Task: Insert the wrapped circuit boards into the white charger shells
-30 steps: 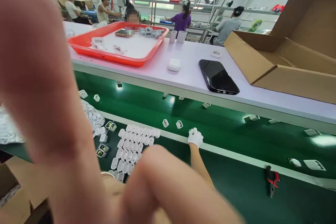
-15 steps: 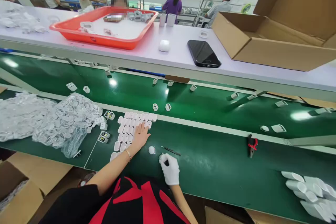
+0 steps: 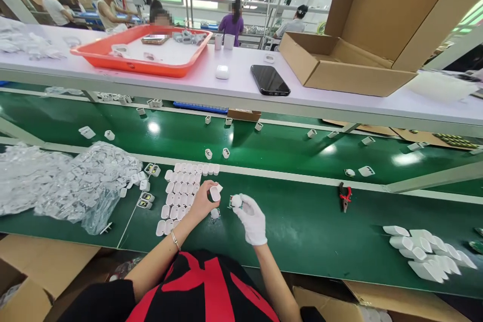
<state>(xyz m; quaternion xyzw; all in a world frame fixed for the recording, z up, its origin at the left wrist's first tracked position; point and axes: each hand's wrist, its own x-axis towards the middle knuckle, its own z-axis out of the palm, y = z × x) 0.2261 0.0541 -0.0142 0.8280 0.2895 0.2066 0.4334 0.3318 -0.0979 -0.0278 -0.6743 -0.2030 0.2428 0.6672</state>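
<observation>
My bare left hand [image 3: 204,198] grips a small white plastic housing [image 3: 215,193], its open end facing up. A second small white piece [image 3: 219,188] shows beside it, at my fingertips. In my white-gloved right hand [image 3: 252,219] is a small circuit board [image 3: 236,202] with a round white part on it, held just right of the housing and apart from it. A similar board with a white part [image 3: 215,214] lies on the green bench below my left fingers. Left of that hand stand rows of white housings [image 3: 181,187]. Tweezers are not visible.
Red-handled pliers [image 3: 344,197] and a pile of white shells [image 3: 426,251] lie to the right. Bags of white parts [image 3: 101,171] cover the left. A shelf above holds a red tray [image 3: 132,66], a phone [image 3: 270,80] and a cardboard box [image 3: 358,78]. People sit beyond.
My left hand has lifted off the rows and now holds a housing. My right hand has risen, bringing a circuit board near it. The tweezers seen on the bench no longer show. The view has shifted.
</observation>
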